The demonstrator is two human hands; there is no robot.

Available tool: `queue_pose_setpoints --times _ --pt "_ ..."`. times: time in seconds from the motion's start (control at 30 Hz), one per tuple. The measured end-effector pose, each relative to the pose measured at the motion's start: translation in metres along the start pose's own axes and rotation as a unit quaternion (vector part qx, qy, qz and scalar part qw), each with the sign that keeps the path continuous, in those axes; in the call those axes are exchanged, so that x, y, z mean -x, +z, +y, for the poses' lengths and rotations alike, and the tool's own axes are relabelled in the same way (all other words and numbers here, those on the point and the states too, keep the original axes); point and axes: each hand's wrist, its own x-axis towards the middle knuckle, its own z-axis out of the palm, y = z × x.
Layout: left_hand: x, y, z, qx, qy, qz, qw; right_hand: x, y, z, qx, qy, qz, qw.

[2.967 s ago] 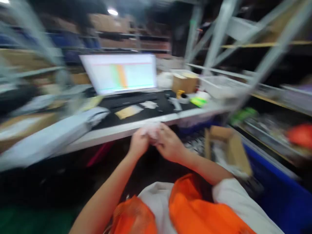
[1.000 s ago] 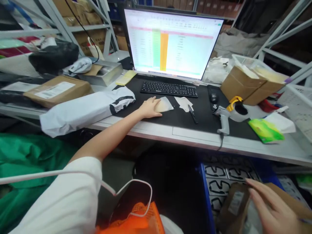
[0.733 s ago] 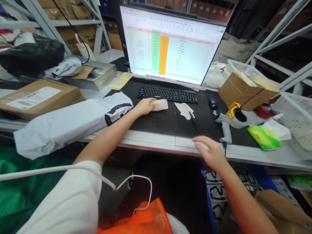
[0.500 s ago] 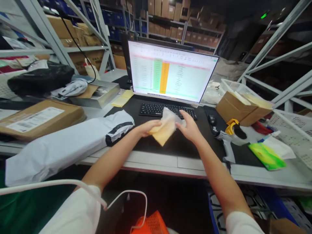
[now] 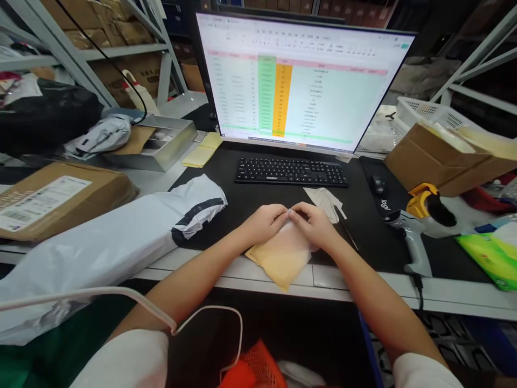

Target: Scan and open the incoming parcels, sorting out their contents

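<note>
My left hand [image 5: 270, 221] and my right hand [image 5: 311, 225] meet fingertip to fingertip, both pinching the upper edge of a small translucent plastic bag [image 5: 287, 237]. A folded yellow paper [image 5: 283, 264] shows in its lower part and hangs over the desk's front edge. Just beyond my right hand a crumpled whitish scrap [image 5: 324, 201] lies on the black desk mat [image 5: 250, 200]. Beside that scrap is a thin dark stick-like thing [image 5: 349, 236], too small to name. What lies between the fingertips is mostly hidden.
Behind my hands stand a keyboard [image 5: 291, 171] and a monitor [image 5: 307, 86]. On the left lie a long white parcel [image 5: 109, 231], a brown parcel [image 5: 60, 199] and yellow slips [image 5: 202, 150]. A mouse [image 5: 378, 185], barcode scanner [image 5: 416, 242], tape dispenser [image 5: 430, 210] and cardboard box [image 5: 440, 159] are at right.
Both hands have come nearer and together at the top edge of the bag, which hangs lower. The whitish scrap now shows on the mat. The view has tilted down and moved closer.
</note>
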Motion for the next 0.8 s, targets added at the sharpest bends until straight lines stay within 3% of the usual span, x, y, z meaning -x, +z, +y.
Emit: queue_pose_setpoints --times 0.07,0.17,0.27,0.37,0.5,0.63,0.8 --pt "0.000 -0.001 0.000 -0.013 0.006 0.034 0.999 -0.002 -0.006 0.001 0.004 -0.012 0.004 1.000" --pt "-0.002 -0.014 -0.010 -0.018 -0.027 0.162 0.986 -0.005 -0.029 0.007 0.024 0.003 0.021 0.999" --pt "-0.006 -0.030 -0.025 0.004 -0.089 0.310 0.947 -0.005 -0.055 0.015 0.006 0.041 0.074 0.996" --pt "-0.007 -0.035 -0.030 0.040 -0.105 0.374 0.921 -0.003 -0.062 0.019 -0.050 0.028 0.134 0.989" --pt "-0.001 -0.023 -0.014 0.084 -0.041 0.331 0.939 0.002 -0.042 0.011 -0.012 -0.071 0.181 0.981" --pt "0.007 -0.012 -0.003 0.103 0.027 0.251 0.962 0.007 -0.026 -0.006 0.072 -0.169 0.153 0.971" --pt "0.010 -0.011 -0.006 0.068 0.028 0.185 0.980 0.010 -0.021 -0.014 0.112 -0.196 0.127 0.966"
